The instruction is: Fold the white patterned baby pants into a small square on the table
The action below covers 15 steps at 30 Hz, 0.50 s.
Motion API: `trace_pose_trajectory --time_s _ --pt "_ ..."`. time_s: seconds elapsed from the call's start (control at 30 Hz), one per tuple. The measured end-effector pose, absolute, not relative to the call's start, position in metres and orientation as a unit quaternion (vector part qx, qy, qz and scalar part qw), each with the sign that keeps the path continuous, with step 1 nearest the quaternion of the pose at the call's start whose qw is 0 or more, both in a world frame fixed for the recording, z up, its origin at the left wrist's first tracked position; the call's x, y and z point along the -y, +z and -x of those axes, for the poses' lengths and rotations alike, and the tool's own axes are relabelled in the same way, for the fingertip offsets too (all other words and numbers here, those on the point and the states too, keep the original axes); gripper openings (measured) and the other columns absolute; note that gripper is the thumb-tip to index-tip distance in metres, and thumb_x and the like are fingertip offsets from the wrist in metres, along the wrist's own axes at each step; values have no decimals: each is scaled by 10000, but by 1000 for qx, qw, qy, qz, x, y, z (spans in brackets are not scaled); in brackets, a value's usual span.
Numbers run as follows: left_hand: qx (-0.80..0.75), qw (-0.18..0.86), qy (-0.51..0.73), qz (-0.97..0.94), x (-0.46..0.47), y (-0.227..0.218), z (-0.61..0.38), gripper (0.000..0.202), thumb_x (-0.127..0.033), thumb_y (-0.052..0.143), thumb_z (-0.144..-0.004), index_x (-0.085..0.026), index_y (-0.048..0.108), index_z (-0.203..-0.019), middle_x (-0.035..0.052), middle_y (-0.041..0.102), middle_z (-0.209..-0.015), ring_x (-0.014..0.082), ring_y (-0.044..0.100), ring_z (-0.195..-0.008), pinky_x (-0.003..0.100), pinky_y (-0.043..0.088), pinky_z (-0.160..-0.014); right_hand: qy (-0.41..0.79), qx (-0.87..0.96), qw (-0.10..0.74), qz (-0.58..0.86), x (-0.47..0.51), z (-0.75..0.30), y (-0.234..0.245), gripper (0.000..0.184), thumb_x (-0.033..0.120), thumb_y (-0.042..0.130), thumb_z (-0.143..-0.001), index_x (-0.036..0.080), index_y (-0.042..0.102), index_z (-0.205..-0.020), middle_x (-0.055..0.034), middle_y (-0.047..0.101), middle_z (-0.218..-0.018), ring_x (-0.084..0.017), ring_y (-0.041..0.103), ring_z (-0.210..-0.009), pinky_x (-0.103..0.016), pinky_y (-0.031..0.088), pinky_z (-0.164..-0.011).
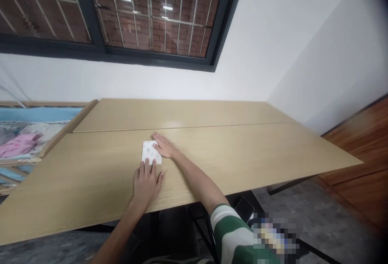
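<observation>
A small folded white cloth with a faint pattern [149, 151] lies flat on the light wooden table [242, 151]. My left hand [147, 182] rests palm down on the table with its fingers stretched out, fingertips touching the cloth's near edge. My right hand [164, 147] lies flat and open at the cloth's right side, fingers pressing on its right edge. Neither hand grips anything. My right arm wears a green and white striped sleeve [239, 235].
A wooden cot [45, 135] with blue lining and pink and white bedding stands against the table's left end. A barred window [136, 13] sits above the white wall behind. A dark phone-like object [244, 209] lies below the table's front edge. Wooden floor lies at right.
</observation>
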<state>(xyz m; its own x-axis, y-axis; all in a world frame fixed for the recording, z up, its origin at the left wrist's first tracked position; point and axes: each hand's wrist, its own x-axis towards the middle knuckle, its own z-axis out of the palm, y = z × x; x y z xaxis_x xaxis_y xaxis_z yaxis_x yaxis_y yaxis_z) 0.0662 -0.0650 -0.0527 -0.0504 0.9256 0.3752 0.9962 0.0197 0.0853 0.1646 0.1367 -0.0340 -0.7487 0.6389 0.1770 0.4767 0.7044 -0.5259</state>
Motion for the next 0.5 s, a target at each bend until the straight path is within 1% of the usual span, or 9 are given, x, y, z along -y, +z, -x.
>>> trace_pose_trajectory --time_s 0.07,0.13,0.17,0.23,0.3,0.4,0.43,0.5 --pt "703 110 -175 680 64 -53 -65 590 -479 403 -1017 -126 517 -1475 240 451 -1548 420 429 -1412 553 394 -1094 241 889 223 321 -138 -167 -35 712 557 251 -1070 101 267 -1616 -172 249 -1675 -246 203 -1563 -429 182 -1267" --pt "702 102 -193 678 61 -50 -59 551 -471 406 -1015 -148 548 -1438 217 501 -1513 395 476 -1369 537 395 -1092 242 869 272 335 -138 -171 -34 651 529 300 -1070 135 340 -1587 -173 355 -1623 -246 289 -1523 -434 233 -1246" --pt "708 94 -204 670 59 -48 -53 535 -474 403 -1014 -151 568 -1407 209 541 -1472 379 517 -1323 520 408 -1078 240 861 292 341 -137 -173 -34 618 516 337 -1066 158 380 -1567 -168 408 -1582 -246 340 -1489 -435 264 -1229" --pt "740 79 -221 630 50 -40 -39 531 -499 390 -1008 -130 610 -1319 213 628 -1332 357 589 -1201 487 445 -1022 232 850 317 351 -134 -177 -32 567 490 429 -1046 185 448 -1524 -156 496 -1477 -245 436 -1394 -433 328 -1184" --pt "791 57 -209 572 38 -32 -22 559 -530 363 -999 -96 644 -1212 234 667 -1187 367 616 -1119 482 461 -970 226 847 320 360 -131 -178 -30 528 454 513 -1019 181 513 -1471 -144 556 -1359 -242 494 -1297 -423 369 -1141" --pt "829 -15 -153 538 17 -21 -5 577 -544 348 -985 -72 666 -1081 268 672 -1111 402 622 -1109 495 456 -941 226 851 304 365 -126 -176 -26 419 382 617 -966 151 638 -1316 -131 586 -1227 -238 524 -1210 -401 391 -1104" --pt "824 -41 -142 547 10 -18 -2 563 -545 362 -977 -78 667 -1051 265 679 -1100 400 631 -1099 486 458 -930 231 851 300 364 -125 -175 -25 377 355 644 -947 142 667 -1257 -129 583 -1205 -236 527 -1196 -392 396 -1097" --pt "806 -80 -137 571 0 -12 -1 507 -535 392 -962 -107 659 -1010 230 706 -1053 370 661 -1044 446 473 -890 243 846 301 367 -120 -172 -21 313 299 676 -912 135 690 -1178 -124 572 -1181 -231 534 -1177 -383 404 -1084"
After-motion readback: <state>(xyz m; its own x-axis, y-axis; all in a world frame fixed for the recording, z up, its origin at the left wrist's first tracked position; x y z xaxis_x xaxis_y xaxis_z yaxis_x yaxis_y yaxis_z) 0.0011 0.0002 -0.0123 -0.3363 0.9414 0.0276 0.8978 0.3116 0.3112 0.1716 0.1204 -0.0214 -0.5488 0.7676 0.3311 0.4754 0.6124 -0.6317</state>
